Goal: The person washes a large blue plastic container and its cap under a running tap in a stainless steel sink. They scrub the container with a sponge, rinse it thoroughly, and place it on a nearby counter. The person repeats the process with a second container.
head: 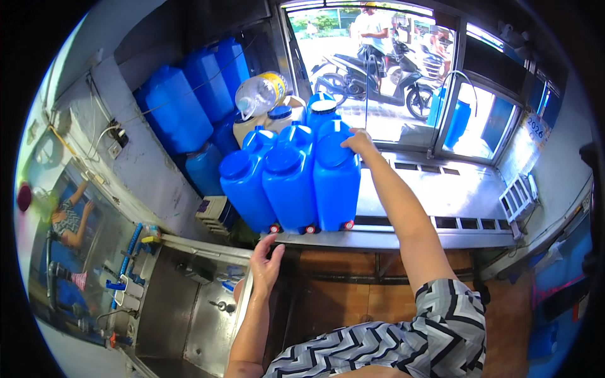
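Observation:
Three blue plastic water jugs stand side by side at the left of a metal counter: a left jug [248, 198], a middle jug [289, 198] and a right jug [338, 193]. Each has a round blue lid and a small red-rimmed tap at its base. My right hand [360, 141] reaches to the upper right edge of the right jug, by its lid; whether the fingers grip it is unclear. Low in front of the jugs, beside the sink's edge, my left hand [266, 264] is raised with fingers apart and holds nothing.
More blue jugs [177, 108] are stacked at the back left, near a clear plastic bottle [261, 94]. A stainless steel sink [208, 326] lies at lower left. Slatted metal counter [425, 193] extends right. Outside the window, a person [372, 28] stands by a motorcycle [368, 75].

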